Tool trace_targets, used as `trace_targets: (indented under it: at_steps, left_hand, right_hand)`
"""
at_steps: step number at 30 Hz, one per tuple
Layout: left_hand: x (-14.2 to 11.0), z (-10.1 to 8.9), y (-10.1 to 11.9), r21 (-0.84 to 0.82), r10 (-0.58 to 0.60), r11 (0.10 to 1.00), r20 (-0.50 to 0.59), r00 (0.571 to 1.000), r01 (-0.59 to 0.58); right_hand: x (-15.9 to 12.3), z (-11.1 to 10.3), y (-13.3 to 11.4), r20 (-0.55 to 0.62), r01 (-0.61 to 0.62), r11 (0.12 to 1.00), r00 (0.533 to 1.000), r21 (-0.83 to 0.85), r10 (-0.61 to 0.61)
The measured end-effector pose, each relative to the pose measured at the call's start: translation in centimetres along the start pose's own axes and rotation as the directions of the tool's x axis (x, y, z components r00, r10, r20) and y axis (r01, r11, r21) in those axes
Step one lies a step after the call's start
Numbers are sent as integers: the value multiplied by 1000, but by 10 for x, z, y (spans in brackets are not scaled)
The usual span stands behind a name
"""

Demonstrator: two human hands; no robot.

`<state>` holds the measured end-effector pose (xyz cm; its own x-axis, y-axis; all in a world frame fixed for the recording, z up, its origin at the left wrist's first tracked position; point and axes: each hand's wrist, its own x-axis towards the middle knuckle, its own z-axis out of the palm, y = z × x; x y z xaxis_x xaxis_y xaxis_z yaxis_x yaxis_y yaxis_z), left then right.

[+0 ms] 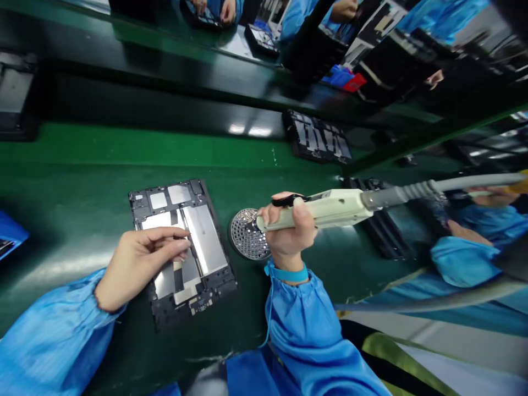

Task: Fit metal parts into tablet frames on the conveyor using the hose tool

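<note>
An opened tablet (206,236) lies on the green bench, its silver battery cells and circuit parts bare. Over its middle is my left hand (150,256), thumb and fingertips pressed together; whatever they may pinch is too small to make out. My right hand (289,228) is wrapped round a cream electric screwdriver (338,209) with a grey cable at its rear. The screwdriver's tip points down at a round metal screw tray (247,242), perforated with many small holes, just right of the tablet. A blue band circles my right wrist.
A black tray of battery-like parts (317,137) sits at the back. Dark stacked cases (383,225) lie to the right, near a co-worker's blue sleeve (466,258). A blue bin (10,234) stands at the left edge. Other people work across the raised shelf.
</note>
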<state>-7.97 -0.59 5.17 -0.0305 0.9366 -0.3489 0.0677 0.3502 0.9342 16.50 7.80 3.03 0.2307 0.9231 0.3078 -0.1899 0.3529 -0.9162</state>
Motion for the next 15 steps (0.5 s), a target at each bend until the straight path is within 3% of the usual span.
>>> trace_targets:
  at_steps: [15]
  left_hand:
    - [7, -12, 4, -10, 36, 999, -92, 995, -37]
  right_hand:
    - [3, 5, 1, -8, 1, 999, 1000, 33, -1]
